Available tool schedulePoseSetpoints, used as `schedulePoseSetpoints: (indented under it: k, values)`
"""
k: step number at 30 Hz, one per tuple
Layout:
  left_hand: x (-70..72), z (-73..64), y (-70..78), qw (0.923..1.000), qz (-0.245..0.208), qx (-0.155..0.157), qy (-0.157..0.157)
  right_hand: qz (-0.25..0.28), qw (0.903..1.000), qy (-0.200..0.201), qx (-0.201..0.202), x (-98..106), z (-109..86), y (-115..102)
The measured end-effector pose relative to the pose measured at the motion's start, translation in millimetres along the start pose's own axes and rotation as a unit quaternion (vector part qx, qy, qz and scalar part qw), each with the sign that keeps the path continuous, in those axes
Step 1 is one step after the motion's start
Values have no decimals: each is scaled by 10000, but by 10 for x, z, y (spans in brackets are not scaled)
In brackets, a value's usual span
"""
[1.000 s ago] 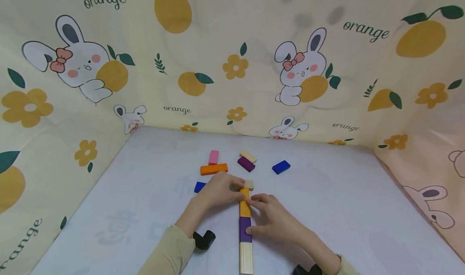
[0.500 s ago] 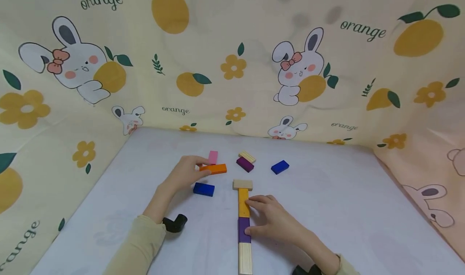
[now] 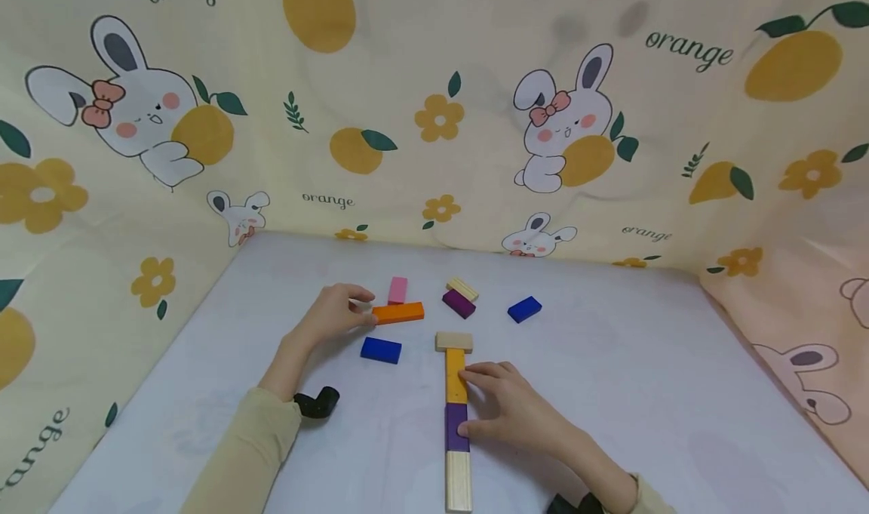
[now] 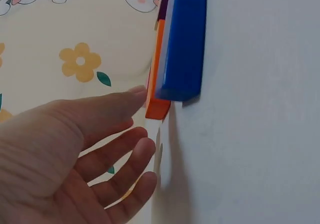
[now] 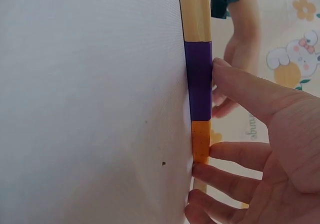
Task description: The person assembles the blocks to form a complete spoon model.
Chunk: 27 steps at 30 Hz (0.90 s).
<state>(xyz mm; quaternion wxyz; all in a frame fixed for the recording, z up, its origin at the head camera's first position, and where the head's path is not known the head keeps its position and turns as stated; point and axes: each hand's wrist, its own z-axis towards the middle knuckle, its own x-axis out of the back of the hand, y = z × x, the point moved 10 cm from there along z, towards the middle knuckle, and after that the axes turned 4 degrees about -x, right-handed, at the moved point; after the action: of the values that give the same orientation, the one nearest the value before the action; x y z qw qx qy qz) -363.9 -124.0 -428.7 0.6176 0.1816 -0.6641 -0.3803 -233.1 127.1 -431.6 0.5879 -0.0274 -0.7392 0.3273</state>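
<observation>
In the head view, my left hand [image 3: 333, 312] is at the left end of an orange block [image 3: 399, 313], fingers apart and loosely bent. The left wrist view shows the thumb tip right beside the orange block's end. My right hand [image 3: 512, 404] lies along the right side of a row of blocks. Its thumb touches the purple block [image 5: 199, 79] and its forefinger the yellow block [image 3: 455, 374]. A pale wooden block [image 3: 458, 484] forms the row's near end. Another pale wooden block [image 3: 453, 341] lies crosswise at the far end, making a T.
A blue block [image 3: 381, 350] lies just nearer than the orange one, and a pink block [image 3: 397, 290] behind it. Farther right are a dark purple block [image 3: 459, 304] against a pale ridged block [image 3: 462, 287], and another blue block [image 3: 525, 309]. A printed cloth [image 3: 380, 84] stands behind.
My left hand has left the crosswise wooden block and moved left to the orange block, then drawn back slightly from over its end. The right hand has stayed beside the row.
</observation>
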Motion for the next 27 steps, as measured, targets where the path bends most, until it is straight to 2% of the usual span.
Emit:
schedulePoseSetpoints:
  k: [10, 15, 23, 27]
  values:
    - [-80, -8, -26, 9998, -182, 94, -13, 33, 10000, 30, -4, 6, -6, 0]
    - [-98, -13, -19, 9999, -74, 138, 30, 13, 10000, 9, -29, -3, -4, 11]
    - [-101, -13, 90, 9999, 157, 26, 36, 50, 10000, 20, -56, 4, -4, 19]
    - [-143, -10, 119, 9999, 44, 80, -58, 38, 10000, 38, -36, 5, -10, 14]
